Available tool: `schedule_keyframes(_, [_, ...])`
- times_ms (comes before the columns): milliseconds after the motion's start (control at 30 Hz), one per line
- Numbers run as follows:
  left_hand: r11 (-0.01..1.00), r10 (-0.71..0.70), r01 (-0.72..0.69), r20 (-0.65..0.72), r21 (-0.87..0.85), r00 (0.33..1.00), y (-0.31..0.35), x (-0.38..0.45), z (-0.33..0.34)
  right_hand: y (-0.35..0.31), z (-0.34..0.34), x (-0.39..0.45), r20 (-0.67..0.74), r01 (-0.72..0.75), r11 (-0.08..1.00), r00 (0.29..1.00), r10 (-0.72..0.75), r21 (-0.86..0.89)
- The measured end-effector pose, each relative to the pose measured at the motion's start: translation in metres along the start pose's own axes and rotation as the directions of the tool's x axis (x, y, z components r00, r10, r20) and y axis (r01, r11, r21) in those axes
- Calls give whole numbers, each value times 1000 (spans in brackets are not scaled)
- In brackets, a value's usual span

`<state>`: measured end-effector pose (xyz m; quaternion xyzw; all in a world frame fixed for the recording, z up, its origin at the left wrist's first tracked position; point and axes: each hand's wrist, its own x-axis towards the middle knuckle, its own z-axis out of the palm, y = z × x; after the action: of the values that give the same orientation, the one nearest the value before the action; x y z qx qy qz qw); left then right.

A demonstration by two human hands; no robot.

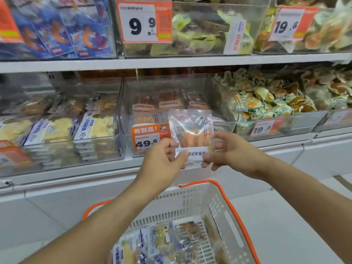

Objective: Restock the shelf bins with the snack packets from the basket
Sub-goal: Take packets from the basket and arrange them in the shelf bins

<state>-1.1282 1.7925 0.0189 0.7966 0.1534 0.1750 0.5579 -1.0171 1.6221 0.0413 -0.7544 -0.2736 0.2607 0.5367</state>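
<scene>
Both the left hand [165, 157] and right hand [228, 151] pinched the clear snack packet [191, 130] by its bottom corners, holding it upright before the shelf's front edge. I judged this lined it up with the matching middle bin [167, 86], the basket [219, 202] waiting below.

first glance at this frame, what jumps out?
Both hands, left hand and right hand, pinch one clear snack packet at centre, held up before the middle bin with the orange 49.8 price tag. Below them sits the white basket with orange handles, more packets inside.
</scene>
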Motion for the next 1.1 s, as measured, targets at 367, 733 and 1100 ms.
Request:
schedule_keyframes(367, [620,301,-153,-53,770,952,-33,58,-105,-50,18,93,-314,139,990,941,-125,22])
schedule_keyframes(733, [680,358,-192,-91,708,929,-57,68,-106,-56,64,241,-184,-112,806,983,4,-582])
schedule_keyframes(1100, [561,484,-229,-90,795,871,-68,73,-107,-48,76,261,-52,64,488,974,-222,-871])
